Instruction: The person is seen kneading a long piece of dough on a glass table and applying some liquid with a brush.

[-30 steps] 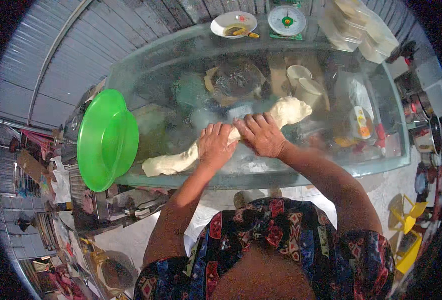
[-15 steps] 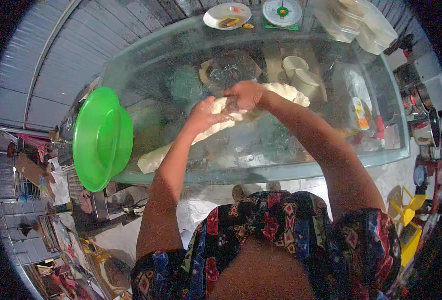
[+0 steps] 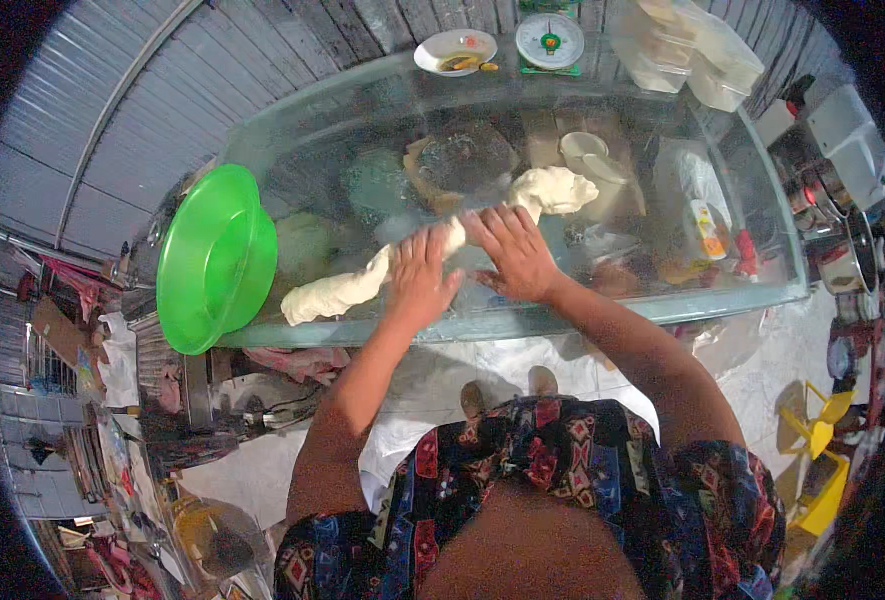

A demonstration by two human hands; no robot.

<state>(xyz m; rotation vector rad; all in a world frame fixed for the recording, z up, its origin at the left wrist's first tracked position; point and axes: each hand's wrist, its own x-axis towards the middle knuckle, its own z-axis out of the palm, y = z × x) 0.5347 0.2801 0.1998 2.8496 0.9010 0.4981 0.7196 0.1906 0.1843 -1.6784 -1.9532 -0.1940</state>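
A long, lumpy roll of pale dough lies diagonally on the glass tabletop, from the left front up to a thicker end at the back right. My left hand rests on the middle of the roll, fingers stretched forward and slightly spread. Just right of it, my right hand lies over the dough with extended fingers and thumb out to the side. Both palms face down, and the dough under the fingers is partly hidden.
A green plastic basin sits at the table's left end. Along the back are a plate with a utensil, a dial scale and stacked clear containers. Below the glass show cups and cardboard. A yellow plastic stool is at the lower right.
Half a second ago both hands were farther forward, curled round the dough. Now they have drawn back toward me with fingers straightened on top of the roll.
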